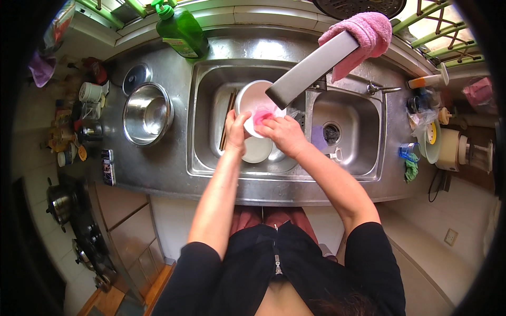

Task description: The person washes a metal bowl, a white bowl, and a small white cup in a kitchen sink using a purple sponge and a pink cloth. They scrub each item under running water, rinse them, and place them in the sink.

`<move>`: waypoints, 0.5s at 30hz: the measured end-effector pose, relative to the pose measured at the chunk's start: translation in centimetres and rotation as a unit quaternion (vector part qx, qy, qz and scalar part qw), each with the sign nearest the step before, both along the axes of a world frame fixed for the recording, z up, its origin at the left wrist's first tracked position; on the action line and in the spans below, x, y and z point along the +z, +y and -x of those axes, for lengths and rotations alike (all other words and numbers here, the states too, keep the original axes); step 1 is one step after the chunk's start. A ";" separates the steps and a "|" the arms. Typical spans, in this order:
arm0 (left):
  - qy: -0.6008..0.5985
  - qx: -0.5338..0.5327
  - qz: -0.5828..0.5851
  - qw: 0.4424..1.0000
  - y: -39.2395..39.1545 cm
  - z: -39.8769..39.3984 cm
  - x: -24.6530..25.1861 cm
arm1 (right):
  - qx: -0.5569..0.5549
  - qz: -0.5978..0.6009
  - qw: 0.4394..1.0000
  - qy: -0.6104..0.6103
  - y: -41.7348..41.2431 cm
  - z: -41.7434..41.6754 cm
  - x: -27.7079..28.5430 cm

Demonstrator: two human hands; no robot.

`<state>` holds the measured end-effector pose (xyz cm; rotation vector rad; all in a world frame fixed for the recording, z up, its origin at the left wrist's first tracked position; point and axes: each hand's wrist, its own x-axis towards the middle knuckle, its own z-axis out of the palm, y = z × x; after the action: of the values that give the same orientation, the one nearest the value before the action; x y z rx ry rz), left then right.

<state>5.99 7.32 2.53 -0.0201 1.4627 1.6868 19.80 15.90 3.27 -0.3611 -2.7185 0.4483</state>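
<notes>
Over the left basin of a stainless steel double sink [201, 118], my left hand [236, 132] grips the rim of a white bowl [255, 94]. My right hand [285, 132] presses a pink scrubbing cloth or mesh [264, 115] against the inside of that bowl. Below it in the basin lies another pale round dish [257, 151], partly covered by the bowl and my hands. Brown chopsticks [228, 118] lean in the basin just left of the bowl. The faucet spout [316, 67] reaches over the bowl's upper right edge; whether water is running I cannot tell.
A steel bowl [148, 114] and a round lid [136, 79] sit left of the sink, with a phone [107, 167] nearer the edge. Behind stands a green soap bottle [182, 33]. A pink towel [365, 37] wraps the faucet. The right basin holds a purple cloth [318, 137] and a white-handled tool [337, 154].
</notes>
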 end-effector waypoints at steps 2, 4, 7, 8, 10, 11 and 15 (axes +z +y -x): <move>0.030 0.082 -0.012 0.996 0.4 -2.5 -0.4 | -0.080 0.138 0.984 -0.084 -1.8 2.1 1.3; 0.182 0.032 0.011 0.983 0.4 -1.4 -2.9 | -0.068 0.198 0.978 -0.013 -2.5 2.2 0.9; 0.423 -0.062 0.168 0.888 -0.1 -0.7 -2.1 | 0.014 0.067 0.997 -0.027 -0.3 -1.1 -2.9; 0.492 -0.074 0.202 0.844 -0.3 -0.7 -1.5 | -0.015 0.061 0.995 -0.077 0.4 -2.0 -3.7; 0.576 -0.077 0.232 0.780 -0.3 -0.8 -0.1 | -0.079 0.055 0.989 -0.109 1.0 -2.8 -4.7; 0.595 -0.069 0.234 0.766 -0.5 -0.5 0.4 | -0.114 0.058 0.988 -0.089 1.0 -3.0 -5.3; 0.426 0.040 0.193 0.883 0.2 1.2 -1.0 | -0.160 0.095 0.977 -0.105 1.6 -3.7 -6.1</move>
<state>4.76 7.53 1.56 0.5099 2.4652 1.4910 23.50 17.46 -2.84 -0.9287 -2.7481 0.6080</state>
